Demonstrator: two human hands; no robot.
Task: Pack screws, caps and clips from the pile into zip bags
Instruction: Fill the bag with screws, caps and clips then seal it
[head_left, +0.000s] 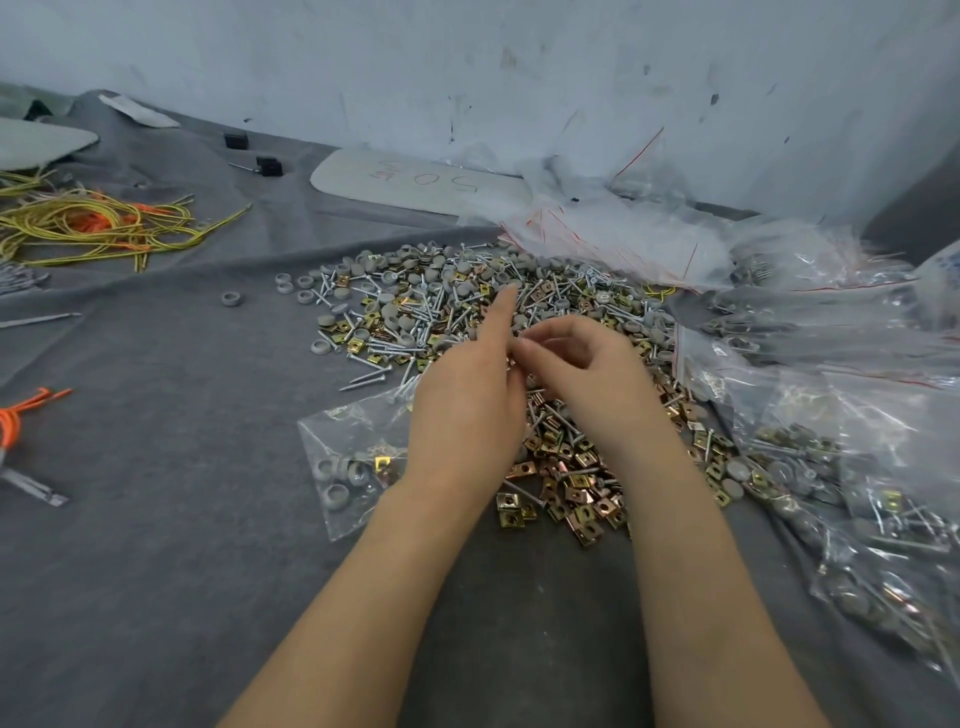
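Note:
A big pile (467, 306) of silver screws, grey round caps and brass-coloured clips covers the middle of the grey cloth. My left hand (470, 400) hovers over its near part, index finger stretched out toward the pile, the other fingers hidden behind the palm. My right hand (582, 369) is beside it with fingers curled, its fingertips meeting the left hand over a small item that I cannot make out. A clear zip bag (353, 457) lies flat under my left wrist with a few grey caps and a clip inside.
Filled zip bags (857, 499) are heaped along the right side, and empty bags with red strips (623, 228) lie behind the pile. Yellow-green wires with orange ties (98, 223) lie at the far left. A grey plate marked "50" (415, 182) rests against the wall.

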